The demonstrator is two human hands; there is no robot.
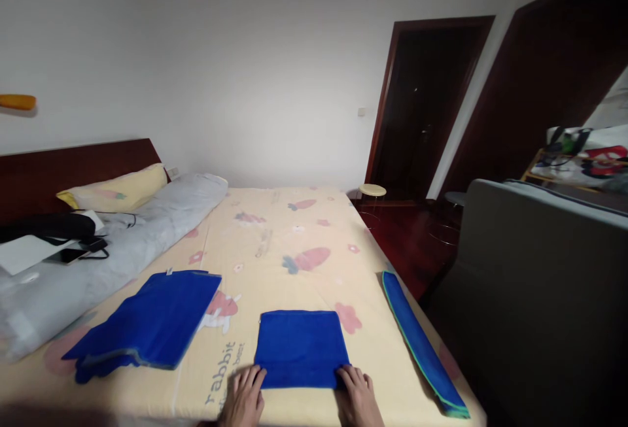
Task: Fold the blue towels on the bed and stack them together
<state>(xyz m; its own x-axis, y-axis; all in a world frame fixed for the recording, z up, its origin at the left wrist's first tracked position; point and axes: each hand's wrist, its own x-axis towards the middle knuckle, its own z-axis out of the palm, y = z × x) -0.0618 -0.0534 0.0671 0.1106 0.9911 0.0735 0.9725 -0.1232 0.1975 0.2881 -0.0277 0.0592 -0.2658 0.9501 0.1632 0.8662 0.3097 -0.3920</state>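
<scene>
A blue cloth point(301, 346), folded into a rectangle, lies flat on the bed near its front edge. My left hand point(246, 394) is at its lower left corner, with bent fingers together and the fingertips on the edge. At the lower right corner, my right hand point(359, 391) has its fingertips on the cloth in the same way. More blue cloth point(154, 319) lies to the left, with a wavy, uneven front edge. To the right, a long narrow blue cloth point(422, 342) with green edging lies along the bed's side.
The patterned bed sheet point(275, 283) spreads beneath the cloths. A grey quilt point(161, 231), a pillow point(118, 190) and a phone point(73, 255) are at the left. A grey panel point(530, 296) stands right of the bed; a stool point(372, 189) is beyond.
</scene>
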